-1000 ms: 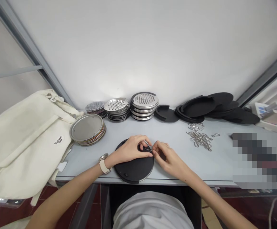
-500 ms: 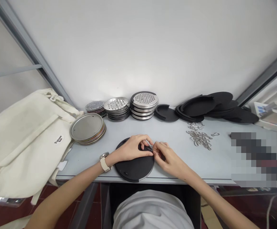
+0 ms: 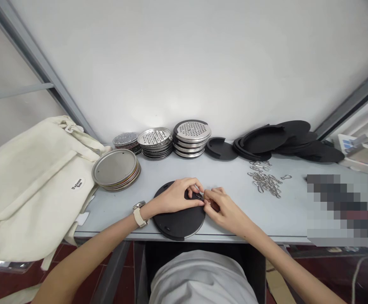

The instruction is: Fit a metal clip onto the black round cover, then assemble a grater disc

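Observation:
A round black disc [image 3: 179, 223] with a slot and a thin metal edge lies near the table's front edge. Over its upper part rests my left hand [image 3: 179, 195], thumb and fingers closed near the disc's right rim. A small metal carabiner clip [image 3: 199, 196] shows between the fingertips of both hands. My right hand [image 3: 220, 209] pinches the clip's right end; its fingertips meet those of my left hand. The exact grip of each fingertip is partly hidden. Several similar clips [image 3: 266, 182] lie in a loose pile to the right.
Along the wall stand stacked grater discs [image 3: 155, 137], a taller stack of perforated discs [image 3: 192, 131] and black round holders [image 3: 263, 141]. Plain metal lids [image 3: 116, 166] are piled at left beside a cream bag [image 3: 38, 181]. A white box [image 3: 358, 152] sits far right.
Both hands stay at the disc's right rim with the clip, their fingertips shifting only slightly. The whole view has moved a little.

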`<move>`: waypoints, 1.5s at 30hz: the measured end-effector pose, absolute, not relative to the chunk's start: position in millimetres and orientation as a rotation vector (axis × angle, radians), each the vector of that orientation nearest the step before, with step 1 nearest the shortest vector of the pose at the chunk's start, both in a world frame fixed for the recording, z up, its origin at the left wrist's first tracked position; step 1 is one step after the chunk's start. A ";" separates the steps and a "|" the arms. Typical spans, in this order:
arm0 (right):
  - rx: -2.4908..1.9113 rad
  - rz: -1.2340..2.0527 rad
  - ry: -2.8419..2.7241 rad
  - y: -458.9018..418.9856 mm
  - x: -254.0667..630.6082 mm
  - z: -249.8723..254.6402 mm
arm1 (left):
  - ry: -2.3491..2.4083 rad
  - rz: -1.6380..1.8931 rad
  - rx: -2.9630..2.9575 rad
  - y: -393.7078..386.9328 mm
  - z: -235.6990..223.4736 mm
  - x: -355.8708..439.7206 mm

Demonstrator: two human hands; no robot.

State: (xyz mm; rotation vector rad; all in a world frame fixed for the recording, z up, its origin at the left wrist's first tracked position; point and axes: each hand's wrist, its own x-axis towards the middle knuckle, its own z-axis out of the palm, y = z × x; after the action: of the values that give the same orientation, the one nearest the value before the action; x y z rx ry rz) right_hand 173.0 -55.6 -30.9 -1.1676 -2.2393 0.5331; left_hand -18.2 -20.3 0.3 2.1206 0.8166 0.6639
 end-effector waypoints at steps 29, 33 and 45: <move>-1.155 0.524 -2.269 -55.9 175.1 -24.7 | 0.901 0.663 2.057 -22.0 0.9 -16.8; -1.168 0.524 -2.238 -55.5 175.0 -26.2 | 0.900 0.659 2.058 -21.9 1.8 -16.4; -1.216 0.509 -2.187 -54.8 174.7 -31.8 | 0.848 0.680 2.061 -20.6 -1.1 -17.1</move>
State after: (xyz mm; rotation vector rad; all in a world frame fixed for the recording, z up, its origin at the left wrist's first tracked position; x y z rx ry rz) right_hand 174.7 -54.8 -31.8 -1.2156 -2.1873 0.5088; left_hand -17.1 -20.6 -1.1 2.0610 0.8478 0.6799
